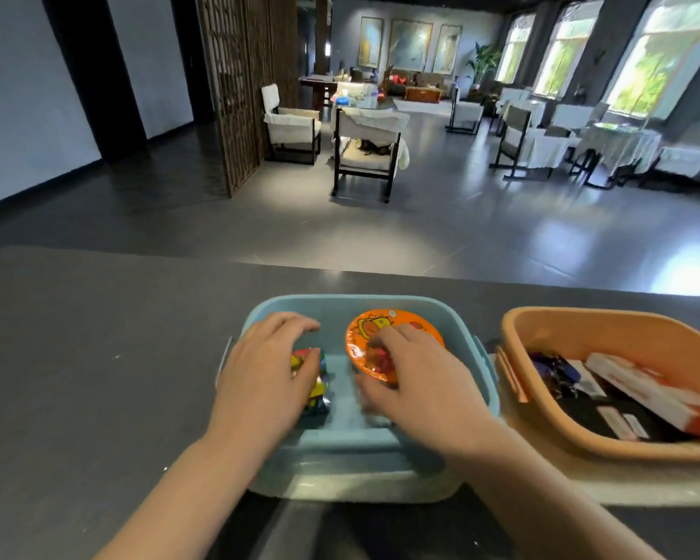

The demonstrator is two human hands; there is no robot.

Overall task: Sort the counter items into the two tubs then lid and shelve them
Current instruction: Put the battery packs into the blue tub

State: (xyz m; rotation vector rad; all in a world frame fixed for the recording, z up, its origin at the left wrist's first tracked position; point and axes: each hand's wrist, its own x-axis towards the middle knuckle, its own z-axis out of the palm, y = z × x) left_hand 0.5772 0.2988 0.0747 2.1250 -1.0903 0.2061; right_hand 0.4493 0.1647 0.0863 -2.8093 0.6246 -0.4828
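Observation:
A light blue tub [364, 305] stands on the dark counter in front of me. Both my hands are inside it. My left hand [263, 373] rests on a multicoloured wrapped packet [318, 388] at the tub's left side, fingers curled over it. My right hand [417, 377] grips the near edge of a round orange snack pack with a yellow duck print [384, 325], which lies tilted against the tub's far right. To the right stands an orange tub [542, 321] holding a white-and-orange box [655, 392], a dark flat item [595, 414] and a dark blue packet [550, 367].
The dark counter [98, 357] stretches left of the tubs. Its far edge drops to a grey floor. Beyond are chairs [364, 155], cloth-covered tables [619, 147] and a wooden lattice screen [239, 86].

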